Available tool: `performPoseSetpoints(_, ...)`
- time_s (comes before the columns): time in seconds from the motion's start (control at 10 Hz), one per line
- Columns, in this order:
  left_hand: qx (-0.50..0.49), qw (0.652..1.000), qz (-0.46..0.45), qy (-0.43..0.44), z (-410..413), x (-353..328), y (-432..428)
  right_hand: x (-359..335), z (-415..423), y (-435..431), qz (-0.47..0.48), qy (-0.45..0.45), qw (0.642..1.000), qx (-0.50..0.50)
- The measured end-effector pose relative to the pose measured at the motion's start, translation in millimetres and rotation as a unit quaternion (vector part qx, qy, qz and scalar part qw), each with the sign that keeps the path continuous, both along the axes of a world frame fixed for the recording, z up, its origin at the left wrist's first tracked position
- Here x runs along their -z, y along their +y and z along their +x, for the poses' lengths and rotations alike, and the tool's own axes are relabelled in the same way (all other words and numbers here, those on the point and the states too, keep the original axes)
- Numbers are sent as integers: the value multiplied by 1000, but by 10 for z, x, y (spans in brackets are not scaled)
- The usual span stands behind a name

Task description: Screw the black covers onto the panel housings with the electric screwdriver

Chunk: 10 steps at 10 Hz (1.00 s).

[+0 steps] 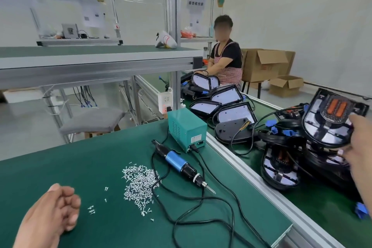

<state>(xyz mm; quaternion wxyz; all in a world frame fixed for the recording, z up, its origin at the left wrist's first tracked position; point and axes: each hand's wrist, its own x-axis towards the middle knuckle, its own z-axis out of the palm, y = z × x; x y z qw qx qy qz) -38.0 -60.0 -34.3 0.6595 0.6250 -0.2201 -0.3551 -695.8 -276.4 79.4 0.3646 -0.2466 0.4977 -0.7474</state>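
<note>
My right hand (360,147) grips the edge of a panel housing (326,119) with an orange insert, lifted above a pile of other housings (281,167) at the right. My left hand (54,209) rests on the green mat with fingers loosely curled, holding nothing. The electric screwdriver (181,164), blue and black, lies on the mat with its tip pointing right and toward me. A heap of small silver screws (138,181) lies between my left hand and the screwdriver. A black cover (231,131) lies flat behind the pile.
A teal power box (186,129) stands behind the screwdriver, its black cables (201,217) looping over the mat. More housings (225,96) lie along the conveyor toward a seated person (225,54). An aluminium rail (251,177) borders the mat. Cardboard boxes (267,64) stand at the back.
</note>
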Motion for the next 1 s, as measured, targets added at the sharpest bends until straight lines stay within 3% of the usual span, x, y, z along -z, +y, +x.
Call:
performPoseSetpoints(0.2,2,1000,-5,7,0,-1,-3,263,-65,3,46,5,999,27)
performPoseSetpoints(0.4,10,1000,-11,3,-26,-22,21,314,-84,-24,83,203,968,124)
performPoseSetpoints(0.5,19,999,-26,-3,-75,-43,58,395,-169,-121,115,278,949,98)
performPoseSetpoints(0.6,27,999,-43,-2,-134,-80,102,450,-152,-143,131,296,942,90)
performPoseSetpoints(0.8,33,998,-56,-19,-169,-89,150,604,-243,-75,85,371,919,106)
performPoseSetpoints(1.0,30,997,-69,-28,-180,-52,162,673,185,-34,-58,437,891,108)
